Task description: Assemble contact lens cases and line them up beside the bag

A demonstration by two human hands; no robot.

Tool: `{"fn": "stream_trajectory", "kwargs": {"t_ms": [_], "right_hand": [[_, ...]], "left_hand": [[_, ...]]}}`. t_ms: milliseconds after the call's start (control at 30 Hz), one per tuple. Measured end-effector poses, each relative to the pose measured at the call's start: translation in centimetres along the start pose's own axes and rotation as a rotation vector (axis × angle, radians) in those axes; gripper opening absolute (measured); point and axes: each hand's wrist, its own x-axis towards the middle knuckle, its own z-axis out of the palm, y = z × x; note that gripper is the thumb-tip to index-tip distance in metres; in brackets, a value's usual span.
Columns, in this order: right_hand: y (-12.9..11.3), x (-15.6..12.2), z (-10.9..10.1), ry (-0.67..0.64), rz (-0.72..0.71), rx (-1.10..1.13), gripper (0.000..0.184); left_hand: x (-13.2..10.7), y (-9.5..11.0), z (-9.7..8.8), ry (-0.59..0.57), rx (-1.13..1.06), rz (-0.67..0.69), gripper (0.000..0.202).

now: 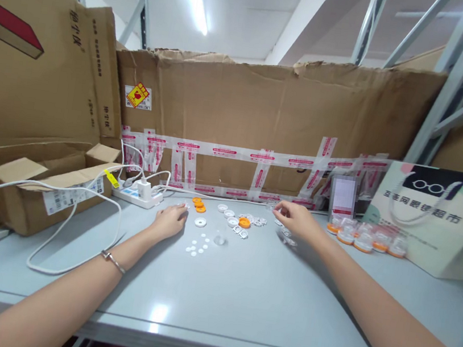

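My left hand [170, 220] rests on the grey table with its fingers curled and close together; something small and whitish shows at the fingertips, too small to name. Beside it lie orange rings [199, 206] and a white ring [200, 222]. My right hand [296, 218] is raised a little at the back, thumb and forefinger pinched at a clear plastic piece [270, 206]. Below that hand are white plastic parts [289, 239]. Between the hands sit white rings [232, 221], another orange ring [244, 222], small white discs [194, 247] and a clear cup-like piece [219, 239].
Several clear-topped pieces with orange or white bases [364, 240] stand at right, before a phone [344, 196] and a paper bag [431, 224]. At left are a power strip [142, 195], a white cable [32, 260] and an open carton [40, 187]. Cardboard [232, 105] walls the back.
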Motion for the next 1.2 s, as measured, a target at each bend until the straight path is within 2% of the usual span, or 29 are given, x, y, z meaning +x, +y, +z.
{"fn": "stream_trajectory", "kwargs": {"t_ms": [267, 400, 500, 600, 633, 700, 767, 1000, 1200], "right_hand": [[-1.3, -0.3, 0.8, -0.081, -0.071, 0.062, 0.021], [-1.7, -0.3, 1.0, -0.115, -0.104, 0.080, 0.020], [-1.8, -0.3, 0.9, -0.121, -0.110, 0.084, 0.020], [-1.7, -0.3, 0.5, -0.104, -0.103, 0.086, 0.021], [-1.7, -0.3, 0.3, -0.095, -0.100, 0.087, 0.021], [-1.6, -0.2, 0.3, -0.076, -0.094, 0.085, 0.020], [-1.6, -0.1, 0.4, -0.065, -0.098, 0.083, 0.019], [-1.5, 0.2, 2.0, -0.080, -0.149, 0.080, 0.016], [-2.8, 0.0, 3.3, -0.111, -0.219, 0.121, 0.018]], "left_hand": [[0.3, -0.3, -0.7, 0.065, 0.037, 0.115, 0.026], [0.2, -0.2, -1.1, 0.133, -0.002, 0.147, 0.024], [-0.1, 1.1, -1.4, 0.198, -0.065, 0.211, 0.021], [-1.2, 3.7, -1.4, 0.203, -0.167, 0.353, 0.019], [-1.7, 4.7, -1.4, 0.191, -0.267, 0.461, 0.017], [-2.8, 6.4, -1.4, 0.064, -0.372, 0.663, 0.016], [-3.8, 7.6, -1.5, -0.074, -0.384, 0.778, 0.015], [-5.0, 8.4, -1.7, -0.256, -0.289, 0.830, 0.011], [-4.8, 8.2, -1.1, -0.297, -0.352, 0.808, 0.014]]}}
